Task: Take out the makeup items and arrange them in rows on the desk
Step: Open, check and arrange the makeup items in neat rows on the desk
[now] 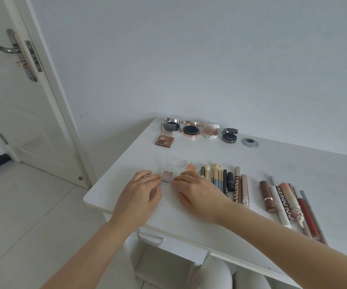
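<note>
I see both hands on the white desk surface [272, 163], meeting at a small clear square case of pink glitter eyeshadow [167, 177] near the front left. My left hand [140, 193] touches its left edge with loosely bent fingertips; my right hand [197, 191] pinches its right edge with the fingertips. The case lies flat on the surface, its white lid [172, 163] standing open behind it with a line of print too small to read.

Just right of it lies a small clear square pan of peach powder [190, 166], then a row of pale-bristled makeup brushes with blue and beige handles [215, 174], a black lipstick tube [230, 181] and a brown tube printed "COLORKEY" [236, 189]. Further right, a second row of lip tubes includes a white and brown one, also reading "COLORKEY" [285, 202].

Along the back edge sit an open four-pan brown eyeshadow palette [165, 140], a rose-gold round compact [190, 131], a pink round powder pot [210, 132] and a dark grey round compact [229, 136]
</note>
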